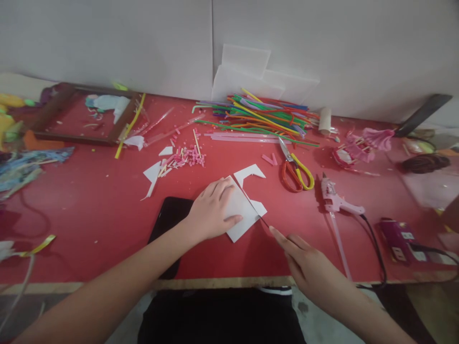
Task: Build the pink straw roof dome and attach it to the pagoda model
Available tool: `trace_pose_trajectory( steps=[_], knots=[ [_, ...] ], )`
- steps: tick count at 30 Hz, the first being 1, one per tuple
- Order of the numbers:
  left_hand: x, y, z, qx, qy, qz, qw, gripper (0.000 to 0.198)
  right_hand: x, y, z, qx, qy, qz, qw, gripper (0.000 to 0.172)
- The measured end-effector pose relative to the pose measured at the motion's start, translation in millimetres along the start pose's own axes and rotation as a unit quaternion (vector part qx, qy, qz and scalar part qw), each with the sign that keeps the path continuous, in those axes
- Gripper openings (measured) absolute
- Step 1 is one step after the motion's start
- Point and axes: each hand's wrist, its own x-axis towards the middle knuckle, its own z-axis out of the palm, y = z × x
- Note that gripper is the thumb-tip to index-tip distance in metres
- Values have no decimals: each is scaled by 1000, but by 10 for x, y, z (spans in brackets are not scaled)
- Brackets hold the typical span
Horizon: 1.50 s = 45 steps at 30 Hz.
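Note:
My left hand lies flat with spread fingers on a white foam sheet, pressing it to the red table. From the right, my right hand grips a craft knife; only its thin dark blade shows, and the handle is hidden in my fingers. The blade's tip touches the right edge of the sheet. Along that edge lies a cut white offcut with a notched shape, and another part of it shows near the blade. A black phone-like slab sits partly under my left forearm.
Scissors and a pink glue gun with its cord lie to the right. Colourful pipe cleaners are heaped at the back. Pink bits are scattered left of centre. A brown frame stands back left, a purple box far right.

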Motion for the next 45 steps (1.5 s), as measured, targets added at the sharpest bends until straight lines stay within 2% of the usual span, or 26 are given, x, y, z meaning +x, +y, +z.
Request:
trace_pose_trajectory(
  steps=[6, 9, 11, 13, 15, 18, 21, 23, 27, 31, 36, 38, 41, 43, 45],
  knots=[
    [-34, 4, -84, -17, -25, 6, 1000, 72, -193, 173, 139, 25, 37, -1, 999, 63],
    [-8, -55, -199, -17, -37, 28, 999, 51, -238, 267, 209, 56, 86, -14, 995, 56],
    [87, -105, -283, 0, -27, 24, 999, 34, -227, 303, 258, 77, 153, -20, 985, 53],
    [268, -142, -348, 16, -10, 20, 1000, 34, -162, 306, 289, 108, 217, -12, 970, 51],
    [523, -151, -375, 23, -15, 66, 997, 33, -30, 272, 274, 160, 257, 4, 953, 48],
    [954, -109, -342, 23, -66, 191, 979, 29, 272, 158, 126, 282, 290, 3, 914, 40],
    [1285, -34, -282, 31, -114, 272, 955, 25, 598, 6, -122, 430, 316, -22, 845, 34],
    [1391, 10, -261, 42, -125, 295, 946, 17, 778, -73, -278, 503, 329, -51, 798, 23],
    [1363, 50, -276, 67, -118, 324, 936, 14, 1018, -80, -430, 591, 353, -78, 721, 24],
    [1264, 51, -250, 80, -88, 350, 929, 18, 1126, 71, -390, 643, 326, -83, 688, 19],
    [1272, 95, -194, 85, -55, 368, 924, 8, 1112, 223, -314, 672, 288, -79, 678, 19],
    [1306, 84, -307, 80, -43, 372, 924, 10, 1087, 250, -317, 680, 278, -80, 674, 21],
    [1375, -81, -684, 62, -5, 364, 929, 19, 1068, 271, -337, 690, 275, -74, 666, 26],
    [1413, -320, -984, 41, 49, 302, 951, 20, 1073, 279, -341, 696, 274, -61, 661, 24],
    [1425, -642, -1214, 61, 79, 195, 976, 20, 1087, 284, -335, 699, 270, -51, 660, 21]
  ],
)
